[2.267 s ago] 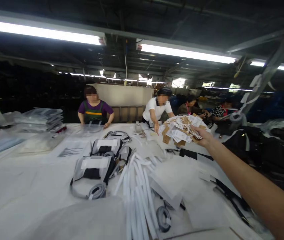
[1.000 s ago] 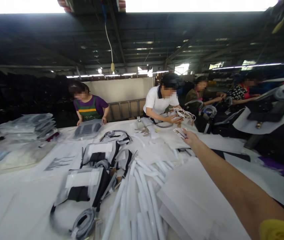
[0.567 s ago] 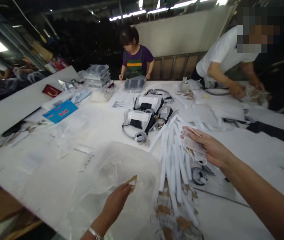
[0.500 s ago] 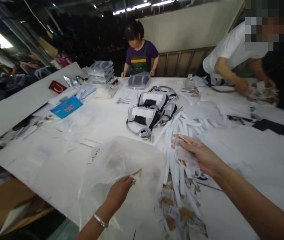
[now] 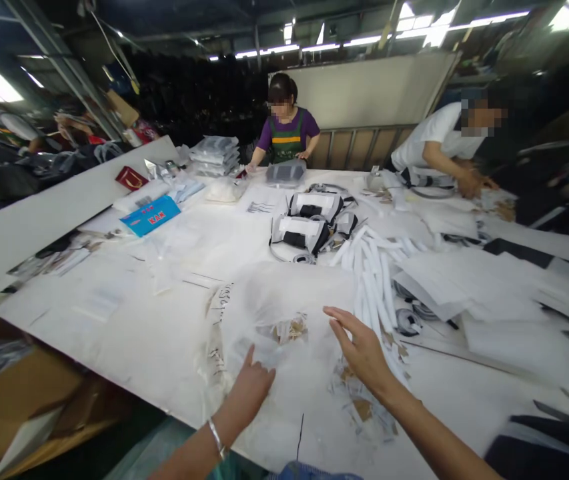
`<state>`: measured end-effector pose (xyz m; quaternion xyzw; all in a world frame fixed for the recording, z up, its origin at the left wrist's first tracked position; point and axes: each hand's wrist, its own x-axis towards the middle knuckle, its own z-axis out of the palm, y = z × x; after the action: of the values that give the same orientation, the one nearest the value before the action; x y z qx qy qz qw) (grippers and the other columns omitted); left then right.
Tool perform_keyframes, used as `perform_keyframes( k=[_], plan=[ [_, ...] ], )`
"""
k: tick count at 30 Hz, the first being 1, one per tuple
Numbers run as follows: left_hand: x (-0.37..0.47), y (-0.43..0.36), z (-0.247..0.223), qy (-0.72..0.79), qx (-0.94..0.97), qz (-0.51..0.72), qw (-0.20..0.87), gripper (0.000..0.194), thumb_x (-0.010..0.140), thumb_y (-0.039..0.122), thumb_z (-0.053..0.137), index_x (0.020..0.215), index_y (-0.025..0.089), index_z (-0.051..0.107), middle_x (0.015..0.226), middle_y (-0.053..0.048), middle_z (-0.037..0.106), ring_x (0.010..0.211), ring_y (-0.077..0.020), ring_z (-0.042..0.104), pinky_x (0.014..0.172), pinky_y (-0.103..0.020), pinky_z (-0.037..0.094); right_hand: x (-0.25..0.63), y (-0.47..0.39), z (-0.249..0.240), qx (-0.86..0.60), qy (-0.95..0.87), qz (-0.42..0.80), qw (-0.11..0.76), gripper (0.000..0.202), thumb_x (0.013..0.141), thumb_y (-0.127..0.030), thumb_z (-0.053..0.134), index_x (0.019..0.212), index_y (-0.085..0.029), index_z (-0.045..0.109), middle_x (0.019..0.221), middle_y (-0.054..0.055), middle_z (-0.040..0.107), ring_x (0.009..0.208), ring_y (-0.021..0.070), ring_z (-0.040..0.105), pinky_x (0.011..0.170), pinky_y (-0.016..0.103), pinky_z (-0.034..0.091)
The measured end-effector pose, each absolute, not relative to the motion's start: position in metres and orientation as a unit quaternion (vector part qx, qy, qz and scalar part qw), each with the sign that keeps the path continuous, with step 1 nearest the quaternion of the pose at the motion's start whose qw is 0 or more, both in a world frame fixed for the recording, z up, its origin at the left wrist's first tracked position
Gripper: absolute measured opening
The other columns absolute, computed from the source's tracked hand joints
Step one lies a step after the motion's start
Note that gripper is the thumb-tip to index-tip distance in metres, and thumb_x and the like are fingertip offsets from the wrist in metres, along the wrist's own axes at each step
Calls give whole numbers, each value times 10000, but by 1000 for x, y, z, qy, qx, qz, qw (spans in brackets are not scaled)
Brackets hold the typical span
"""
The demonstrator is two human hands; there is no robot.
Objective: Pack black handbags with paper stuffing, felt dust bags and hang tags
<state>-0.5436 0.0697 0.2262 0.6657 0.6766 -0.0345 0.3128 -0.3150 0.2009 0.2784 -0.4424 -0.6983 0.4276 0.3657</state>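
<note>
Your left hand (image 5: 250,393) is partly open, index finger pointing forward and the other fingers loosely bent, with nothing visible in its grasp. Your right hand (image 5: 361,347) is open, its fingers stretched toward the left with the thumb apart, and holds nothing. Between and just beyond them, a translucent bag (image 5: 264,293) lies on the white table (image 5: 139,333), with dark handwriting along its left side. Brown and white tags (image 5: 291,328) show at its middle; whether they are inside it or on top, you cannot tell, nor whether your left hand touches the plastic.

Near your right forearm, more loose tags (image 5: 363,408) lie at the lower end of a bundle of white tubes (image 5: 371,290). To the right of the tubes sit a coiled grey strap (image 5: 408,321) and overlapping white sheets (image 5: 469,283).

Farther off are grey-and-black shoulder bags (image 5: 299,232), a blue packet (image 5: 150,215) at the left and, beyond it, a red pouch (image 5: 131,179). Across the table, a person in a purple top (image 5: 287,137) stands behind a wrapped dark bundle (image 5: 285,173); at the right, a person in a white shirt (image 5: 429,143) leans over a tag pile (image 5: 499,203).
</note>
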Motion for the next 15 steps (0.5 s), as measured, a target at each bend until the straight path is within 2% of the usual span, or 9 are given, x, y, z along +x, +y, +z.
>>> perform_keyframes(
  k=[1,2,3,5,7,10,12,14,15],
  plan=[
    [-559,73,227,695,649,-17,308,146,838,213,718,981,186,717,1006,-80,730,1115,-259,638,1145,-551,288,-302,192,278,-474,-685,420,361,313,912,-457,569,1111,-286,738,1223,52,694,1193,291,603,1104,498,407],
    [-577,77,231,716,629,5,302,100,884,245,672,934,165,705,946,-69,722,1029,-241,664,1065,-529,403,-289,184,277,-504,-663,426,353,325,889,-475,593,1100,-278,743,1205,58,703,1171,300,619,1086,501,428],
    [-598,82,237,739,606,35,291,163,918,302,638,973,155,682,970,-56,705,997,-223,663,979,-500,479,-277,177,277,-533,-636,441,343,352,866,-500,612,1099,-272,744,1173,65,718,1129,308,644,1056,502,460],
    [-643,94,257,786,550,108,262,260,952,388,587,1033,149,649,1020,-50,677,937,-190,658,871,-419,538,-254,166,279,-582,-575,477,321,431,817,-555,645,1120,-263,739,1073,78,750,1005,315,698,971,496,530],
    [-689,107,287,826,483,186,225,313,962,433,559,1039,140,639,960,-31,664,827,-170,656,761,-357,559,-233,157,281,-617,-516,505,312,494,761,-590,687,1120,-255,741,985,85,766,920,316,721,895,471,580],
    [-751,124,347,859,391,297,147,308,962,424,564,1065,140,623,951,-32,652,768,-145,642,689,-318,560,-206,144,281,-628,-423,543,364,459,672,-552,777,1029,-263,770,1076,84,751,998,306,707,851,363,613],
    [-781,133,395,857,350,368,82,296,959,394,577,1110,141,605,999,-45,647,801,-150,645,693,-318,565,-192,135,276,-616,-348,569,419,390,647,-498,804,968,-277,780,1175,68,722,1063,282,687,811,266,617],
    [-801,136,446,840,333,429,15,340,972,388,550,1149,101,598,1047,-32,636,892,-212,652,746,-350,563,-181,126,269,-609,-283,583,458,326,658,-442,799,945,-288,779,1223,54,702,1110,260,668,771,198,611],
    [-806,134,471,828,328,455,-25,363,1042,324,394,1188,41,567,1069,-36,609,970,-233,644,802,-377,535,-177,121,266,-608,-256,586,470,299,671,-412,790,944,-289,777,1231,49,698,1131,252,657,756,177,608]
  ],
)
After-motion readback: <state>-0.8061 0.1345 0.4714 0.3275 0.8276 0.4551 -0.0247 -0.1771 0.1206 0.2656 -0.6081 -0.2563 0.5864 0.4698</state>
